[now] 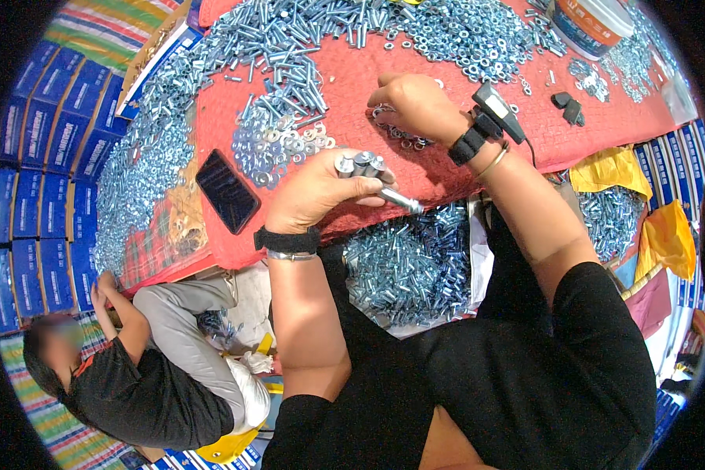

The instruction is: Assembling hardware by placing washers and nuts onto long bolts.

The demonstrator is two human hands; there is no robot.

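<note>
Several metal anchor bolts (400,200) are bunched in my left hand (309,190), which is closed round them above the front edge of the red-covered table (352,86). One bolt sticks out to the right past my thumb. My right hand (417,103) is farther forward, its fingers curled down beside a small group of metal rings (412,142). Whatever its fingertips grip, if anything, is hidden. Close to my left hand lies a loose pile of flat washers (278,146).
A black phone (227,190) lies left of my left hand. Bolts (282,27) and nuts (462,47) are heaped at the back. A bucket (591,27) stands back right. Below the edge sits a container of bolts (407,266). Another person (141,376) sits at left.
</note>
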